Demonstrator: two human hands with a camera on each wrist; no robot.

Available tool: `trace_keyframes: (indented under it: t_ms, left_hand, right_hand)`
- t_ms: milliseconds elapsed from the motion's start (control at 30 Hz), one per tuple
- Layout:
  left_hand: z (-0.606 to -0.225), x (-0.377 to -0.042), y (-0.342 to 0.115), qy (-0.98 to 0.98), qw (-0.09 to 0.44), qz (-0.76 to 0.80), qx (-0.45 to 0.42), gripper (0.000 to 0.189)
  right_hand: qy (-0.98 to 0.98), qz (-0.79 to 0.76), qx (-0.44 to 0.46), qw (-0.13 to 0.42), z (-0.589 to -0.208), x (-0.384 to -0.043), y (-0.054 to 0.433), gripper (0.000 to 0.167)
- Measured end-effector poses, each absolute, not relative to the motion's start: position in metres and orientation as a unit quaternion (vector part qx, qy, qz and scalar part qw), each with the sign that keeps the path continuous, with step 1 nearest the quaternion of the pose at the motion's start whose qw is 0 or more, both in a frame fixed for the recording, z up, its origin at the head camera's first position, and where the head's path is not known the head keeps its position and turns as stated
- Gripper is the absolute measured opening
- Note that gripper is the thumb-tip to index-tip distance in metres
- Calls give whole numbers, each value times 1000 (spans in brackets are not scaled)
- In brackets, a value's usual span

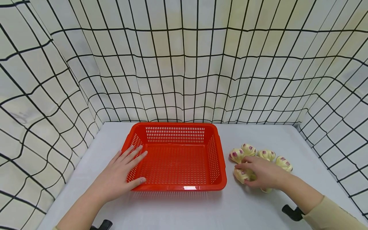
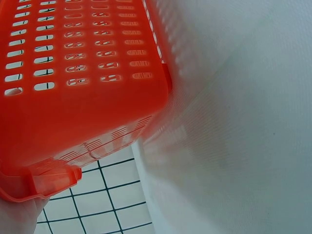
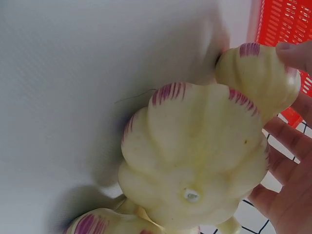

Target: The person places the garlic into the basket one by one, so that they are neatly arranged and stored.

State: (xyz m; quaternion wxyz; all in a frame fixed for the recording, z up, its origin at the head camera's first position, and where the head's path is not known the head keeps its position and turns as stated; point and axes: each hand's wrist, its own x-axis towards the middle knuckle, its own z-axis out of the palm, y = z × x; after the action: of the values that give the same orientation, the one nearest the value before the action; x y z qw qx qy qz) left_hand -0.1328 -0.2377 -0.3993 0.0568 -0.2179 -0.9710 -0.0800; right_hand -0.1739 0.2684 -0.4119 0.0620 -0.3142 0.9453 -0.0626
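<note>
My right hand [image 1: 261, 172] is curling in on a garlic bulb [image 1: 241, 175], thumb on one side and fingers on the other. It's looking like a pinch, though my own hand is hiding part of the hold. The bulb is sitting low by the tabletop, just right of the basket. More cream bulbs with purple streaks [image 1: 266, 155] are lying around my hand, some partly covered by it; one large bulb [image 3: 200, 156] is filling the middle of the right wrist view. My left hand [image 1: 122, 172] is spreading its fingers wide over the left side of the red basket [image 1: 175, 163], touching the rim, gripping nothing. The basket is standing upright on the white table [image 1: 178, 210], showing its bare perforated floor. Farther out, black netting [image 1: 196, 56] is hanging before a white backing [image 1: 189, 16], enclosing the back and both sides.
</note>
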Motion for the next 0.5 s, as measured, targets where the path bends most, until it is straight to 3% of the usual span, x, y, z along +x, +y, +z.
trace_keyframes:
  t_ms: [500]
  left_hand:
    - [-400, -134, -237, -971, 54, -83, -219, 83]
  right_hand:
    - [946, -56, -313, 67, -410, -173, 267, 47]
